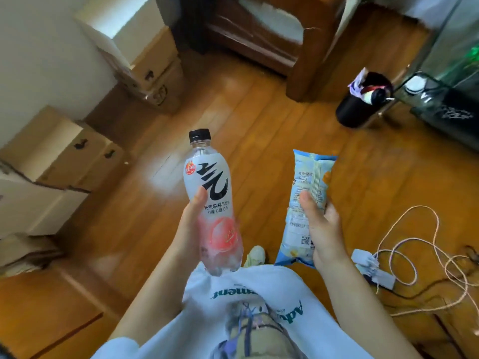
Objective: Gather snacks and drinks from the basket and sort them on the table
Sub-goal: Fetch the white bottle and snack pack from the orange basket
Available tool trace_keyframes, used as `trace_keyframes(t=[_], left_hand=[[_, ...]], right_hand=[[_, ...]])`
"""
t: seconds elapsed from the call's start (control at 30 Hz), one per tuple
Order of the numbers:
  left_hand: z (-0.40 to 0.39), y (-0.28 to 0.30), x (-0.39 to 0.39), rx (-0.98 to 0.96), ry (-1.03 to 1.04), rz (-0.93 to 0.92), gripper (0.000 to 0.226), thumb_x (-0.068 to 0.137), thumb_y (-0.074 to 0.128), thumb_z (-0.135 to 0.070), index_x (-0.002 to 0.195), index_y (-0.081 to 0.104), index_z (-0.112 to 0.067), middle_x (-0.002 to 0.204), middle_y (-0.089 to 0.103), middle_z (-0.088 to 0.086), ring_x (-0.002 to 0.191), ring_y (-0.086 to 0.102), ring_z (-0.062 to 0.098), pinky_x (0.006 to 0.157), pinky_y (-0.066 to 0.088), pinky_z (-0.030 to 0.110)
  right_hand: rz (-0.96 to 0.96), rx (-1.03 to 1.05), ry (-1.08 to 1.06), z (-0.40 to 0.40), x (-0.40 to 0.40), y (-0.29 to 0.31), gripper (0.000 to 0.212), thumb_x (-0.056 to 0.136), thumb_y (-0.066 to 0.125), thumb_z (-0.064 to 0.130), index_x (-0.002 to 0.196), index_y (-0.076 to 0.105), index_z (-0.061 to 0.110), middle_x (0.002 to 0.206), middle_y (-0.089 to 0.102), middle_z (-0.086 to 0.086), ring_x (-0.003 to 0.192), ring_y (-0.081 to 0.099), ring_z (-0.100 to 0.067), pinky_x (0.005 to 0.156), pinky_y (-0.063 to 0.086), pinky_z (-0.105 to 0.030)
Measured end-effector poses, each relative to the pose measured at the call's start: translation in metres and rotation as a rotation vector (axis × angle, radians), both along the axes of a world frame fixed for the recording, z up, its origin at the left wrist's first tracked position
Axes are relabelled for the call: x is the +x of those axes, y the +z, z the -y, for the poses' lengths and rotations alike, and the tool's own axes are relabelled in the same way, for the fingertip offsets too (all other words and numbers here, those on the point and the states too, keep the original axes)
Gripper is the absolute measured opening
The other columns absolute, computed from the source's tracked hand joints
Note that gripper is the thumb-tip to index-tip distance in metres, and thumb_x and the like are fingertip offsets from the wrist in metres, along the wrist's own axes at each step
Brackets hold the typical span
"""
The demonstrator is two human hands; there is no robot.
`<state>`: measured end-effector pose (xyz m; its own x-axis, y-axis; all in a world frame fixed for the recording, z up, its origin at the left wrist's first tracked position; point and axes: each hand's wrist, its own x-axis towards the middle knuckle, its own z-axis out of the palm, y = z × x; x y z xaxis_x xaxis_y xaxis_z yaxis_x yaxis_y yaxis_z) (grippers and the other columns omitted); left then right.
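Wooden floor [272, 120] below, cardboard boxes [64, 151] at left. Left hand [189, 226] wraps the drink bottle [211, 200] mid-body; rigid, looks full and weighty, probably slick. Right hand [321, 229] pinches the blue snack packet [303, 206] along its edge; soft, light, likely crushable. Both carried upright, apart.

1 bottle [211, 200], 1 snack pkt [305, 203], 1 bin [360, 107]

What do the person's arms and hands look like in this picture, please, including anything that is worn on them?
Both forearms are bare down to the left hand and right hand. No gloves, rings, watch or bracelets show. The fingernails look short and unpainted. The only clothing in view is a white T-shirt with dark green lettering and a printed graphic; its short sleeves end high on the arms.
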<state>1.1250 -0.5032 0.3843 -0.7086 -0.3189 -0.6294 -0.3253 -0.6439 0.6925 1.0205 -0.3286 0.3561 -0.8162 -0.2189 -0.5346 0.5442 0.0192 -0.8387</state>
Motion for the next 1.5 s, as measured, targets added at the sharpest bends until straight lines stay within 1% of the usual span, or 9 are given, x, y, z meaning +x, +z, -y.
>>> trace_keyframes(t=[0.2, 0.27, 0.37, 0.57, 0.9, 1.0, 1.13, 1.27, 1.5], left_hand=[[-0.017, -0.008, -0.079, -0.034, -0.149, -0.046, 0.077, 0.028, 0.079, -0.071, 0.085, 0.071, -0.019, 0.067, 0.071, 0.005, 0.058, 0.069, 0.02, 0.052, 0.058, 0.031], [-0.023, -0.011, -0.112, -0.02, -0.209, -0.051, 0.069, 0.029, 0.079, -0.071, 0.078, 0.074, -0.022, 0.065, 0.07, 0.004, 0.057, 0.068, 0.019, 0.051, 0.058, 0.031], [-0.03, -0.014, -0.166, -0.015, -0.292, -0.055, 0.082, 0.029, 0.079, -0.07, 0.088, 0.067, -0.014, 0.066, 0.068, 0.007, 0.057, 0.067, 0.02, 0.051, 0.057, 0.031], [-0.042, -0.004, -0.286, 0.015, -0.51, -0.123, 0.069, 0.036, 0.077, -0.07, 0.083, 0.073, -0.02, 0.066, 0.069, 0.007, 0.059, 0.069, 0.022, 0.051, 0.056, 0.032], [-0.099, 0.01, -0.448, 0.096, -0.85, -0.131, 0.062, 0.037, 0.077, -0.071, 0.077, 0.076, -0.023, 0.066, 0.069, 0.006, 0.057, 0.068, 0.022, 0.053, 0.057, 0.03], [-0.127, 0.005, -0.48, 0.11, -0.926, -0.109, 0.064, 0.039, 0.077, -0.071, 0.079, 0.075, -0.021, 0.067, 0.069, 0.007, 0.058, 0.068, 0.022, 0.054, 0.057, 0.031], [-0.166, -0.003, -0.52, 0.109, -0.996, -0.108, 0.066, 0.039, 0.076, -0.071, 0.08, 0.075, -0.021, 0.069, 0.07, 0.008, 0.061, 0.069, 0.024, 0.057, 0.057, 0.033], [-0.219, -0.005, -0.562, 0.123, -1.01, -0.11, 0.066, 0.04, 0.075, -0.073, 0.079, 0.076, -0.019, 0.067, 0.07, 0.009, 0.061, 0.07, 0.026, 0.055, 0.057, 0.034], [-0.337, 0.011, -0.648, 0.03, -1.005, -0.157, 0.065, 0.043, 0.076, -0.071, 0.085, 0.074, -0.022, 0.073, 0.07, 0.009, 0.064, 0.069, 0.024, 0.059, 0.058, 0.035]], right_hand=[[0.015, 0.011, -0.225, -0.044, -0.06, -0.012, 0.016, 0.078, 0.065, 0.039, 0.092, 0.063, 0.033, 0.081, 0.072, 0.013, 0.075, 0.069, -0.004, 0.062, 0.054, -0.023], [0.017, 0.012, -0.284, -0.056, -0.082, -0.015, 0.018, 0.076, 0.065, 0.041, 0.092, 0.063, 0.033, 0.08, 0.073, 0.014, 0.074, 0.069, -0.004, 0.062, 0.055, -0.023], [0.01, 0.012, -0.361, -0.066, -0.119, -0.015, 0.027, 0.068, 0.066, 0.047, 0.092, 0.063, 0.034, 0.079, 0.073, 0.014, 0.074, 0.07, -0.004, 0.06, 0.055, -0.023], [-0.005, 0.057, -0.482, -0.076, -0.206, -0.008, 0.008, 0.082, 0.064, 0.038, 0.088, 0.063, 0.033, 0.075, 0.073, 0.015, 0.069, 0.07, -0.003, 0.053, 0.053, -0.019], [-0.003, 0.061, -0.734, -0.101, -0.298, -0.003, 0.002, 0.081, 0.063, 0.042, 0.083, 0.065, 0.042, 0.075, 0.072, 0.021, 0.068, 0.069, 0.001, 0.05, 0.05, -0.013], [0.023, 0.071, -0.829, -0.128, -0.313, -0.008, 0.002, 0.079, 0.064, 0.047, 0.081, 0.065, 0.048, 0.077, 0.073, 0.018, 0.07, 0.07, -0.002, 0.054, 0.052, -0.019], [0.076, 0.063, -0.879, -0.171, -0.341, -0.013, 0.056, 0.056, 0.069, 0.067, 0.105, 0.058, 0.042, 0.097, 0.069, 0.008, 0.086, 0.068, -0.013, 0.071, 0.054, -0.032], [0.048, 0.078, -0.903, -0.231, -0.382, -0.013, 0.018, 0.072, 0.063, 0.054, 0.086, 0.062, 0.042, 0.076, 0.072, 0.018, 0.068, 0.069, -0.001, 0.051, 0.052, -0.016], [0.031, 0.058, -0.872, -0.347, -0.468, 0.008, 0.03, 0.063, 0.061, 0.055, 0.086, 0.063, 0.036, 0.074, 0.072, 0.012, 0.065, 0.069, -0.005, 0.05, 0.052, -0.019]])
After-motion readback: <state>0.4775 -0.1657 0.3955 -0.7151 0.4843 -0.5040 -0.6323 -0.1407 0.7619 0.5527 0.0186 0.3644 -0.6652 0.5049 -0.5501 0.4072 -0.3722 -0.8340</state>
